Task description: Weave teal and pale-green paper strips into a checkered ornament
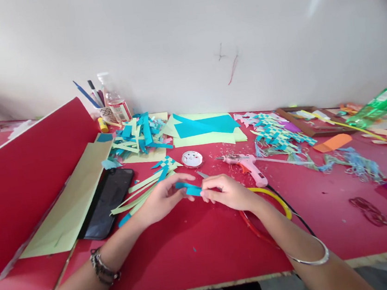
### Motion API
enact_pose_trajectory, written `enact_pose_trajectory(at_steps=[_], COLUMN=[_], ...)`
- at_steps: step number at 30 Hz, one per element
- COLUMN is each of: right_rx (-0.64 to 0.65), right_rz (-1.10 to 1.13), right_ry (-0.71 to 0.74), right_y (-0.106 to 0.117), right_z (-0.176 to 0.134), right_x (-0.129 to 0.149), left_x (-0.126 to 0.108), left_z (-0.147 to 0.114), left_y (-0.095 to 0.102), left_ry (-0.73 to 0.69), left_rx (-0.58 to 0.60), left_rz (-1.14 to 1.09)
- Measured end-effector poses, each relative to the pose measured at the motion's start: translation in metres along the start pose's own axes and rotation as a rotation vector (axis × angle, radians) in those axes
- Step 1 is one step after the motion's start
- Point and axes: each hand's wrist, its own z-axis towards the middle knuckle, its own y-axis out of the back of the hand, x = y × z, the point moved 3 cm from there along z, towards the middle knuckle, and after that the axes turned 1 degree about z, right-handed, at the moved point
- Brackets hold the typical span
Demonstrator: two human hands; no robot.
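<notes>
Head view. The strip, blue and narrow, is held above the tabletop, between the left hand and the right hand. Its long axis runs left to right, with the right end slightly nearer. The left hand is at the left end, thumb on the near side, fingers curved loosely around the far side; the grip is narrow. The right hand pinches the right end between thumb and fingers. Neither hand is clearly closer to the strip: each is in contact with one end. A grey pointed tip projects beyond the right hand on the far side; the rest of that item is hidden.

The weave, with loose green and blue tails, lies left and far of the left hand. The phone lies further left. The dish is directly far of the strip. The glue gun lies just far and right of the right hand.
</notes>
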Motion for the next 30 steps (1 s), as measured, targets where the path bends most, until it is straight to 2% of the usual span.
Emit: enact_pose_trajectory(at_steps=[5, 10, 14, 17, 21, 24, 27, 30], right_rx=[-0.052, -0.101, -0.155, -0.185, -0.139, -0.117, -0.119, -0.127], right_rz=[-0.111, -0.226, -0.253, -0.218, -0.073, -0.059, -0.084, -0.046], right_ry=[0.008, -0.022, -0.019, -0.033, -0.089, -0.079, -0.041, -0.068], right_y=[-0.002, -0.004, -0.003, -0.002, -0.003, -0.003, -0.002, -0.002], right_z=[0.001, 0.001, 0.001, 0.0, -0.002, -0.002, -0.001, 0.0], right_x=[-0.005, -0.01, -0.01, -0.009, -0.009, -0.007, -0.004, -0.006], left_x=[0.001, 0.001, 0.003, 0.005, 0.004, 0.004, 0.004, 0.005], left_z=[-0.002, -0.006, -0.003, 0.0, 0.001, 0.0, 0.0, 0.0], left_y=[-0.006, -0.008, -0.007, -0.005, 0.0, 0.002, 0.002, 0.0], left_ry=[0.008, 0.035, 0.116, 0.142, 0.088, 0.043, 0.005, 0.03], left_rx=[0.018, 0.102, 0.075, 0.062, 0.003, -0.027, -0.049, -0.035], left_rz=[-0.107, -0.143, -0.099, -0.061, 0.016, 0.091, 0.072, 0.043])
